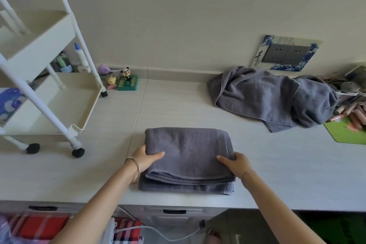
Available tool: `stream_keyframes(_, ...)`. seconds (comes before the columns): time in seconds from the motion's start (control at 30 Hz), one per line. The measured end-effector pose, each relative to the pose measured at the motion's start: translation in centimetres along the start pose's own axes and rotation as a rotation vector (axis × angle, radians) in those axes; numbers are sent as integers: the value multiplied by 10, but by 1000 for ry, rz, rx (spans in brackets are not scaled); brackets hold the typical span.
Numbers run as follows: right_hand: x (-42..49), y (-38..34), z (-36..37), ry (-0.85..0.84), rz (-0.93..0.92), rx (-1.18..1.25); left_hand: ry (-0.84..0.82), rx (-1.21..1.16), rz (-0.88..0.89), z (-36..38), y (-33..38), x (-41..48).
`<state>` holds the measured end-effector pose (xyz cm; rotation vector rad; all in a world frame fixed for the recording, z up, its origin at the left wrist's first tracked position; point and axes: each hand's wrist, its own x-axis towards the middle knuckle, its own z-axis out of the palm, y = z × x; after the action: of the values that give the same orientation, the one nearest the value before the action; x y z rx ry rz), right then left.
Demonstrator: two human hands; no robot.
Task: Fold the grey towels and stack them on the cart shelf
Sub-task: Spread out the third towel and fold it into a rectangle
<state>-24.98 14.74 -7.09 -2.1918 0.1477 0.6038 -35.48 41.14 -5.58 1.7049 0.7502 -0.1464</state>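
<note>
Pale counter [277, 164]: one folded grey towel [188, 154], left hand [146, 159] and right hand [235, 162], each grip pinching one side. Two crumpled grey towels [267, 97] back right; one white cart [90, 108], two shelves.

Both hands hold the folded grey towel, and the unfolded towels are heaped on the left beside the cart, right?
Not quite. The left hand and right hand hold the folded grey towel, but the unfolded towels are heaped on the right, far from the cart, as the head view shows.
</note>
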Motion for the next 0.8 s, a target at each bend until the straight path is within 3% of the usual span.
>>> stream_keyframes(0.07,-6,-8,-10,21,-44,96,-21,-57,34,-7,10,-4)
stream_keyframes(0.17,-17,-8,-19,-15,-52,159,-55,40,17,-17,4,-10)
stream_keyframes(0.27,-28,11,-7,-152,28,-17,-36,239,-70,-18,-22,-15)
stream_keyframes(0.33,-27,24,1,-89,26,-201,46,387,-100,-20,-33,-13)
stream_keyframes(0.43,-26,21,3,28,13,-174,85,482,-164,-21,-35,-7)
stream_keyframes(0.67,-22,-7,12,-107,170,-7,19,17,-318,-11,-7,-6)
stream_keyframes(0.8,-18,-19,0,-258,199,315,-128,-222,-353,-20,10,-11)
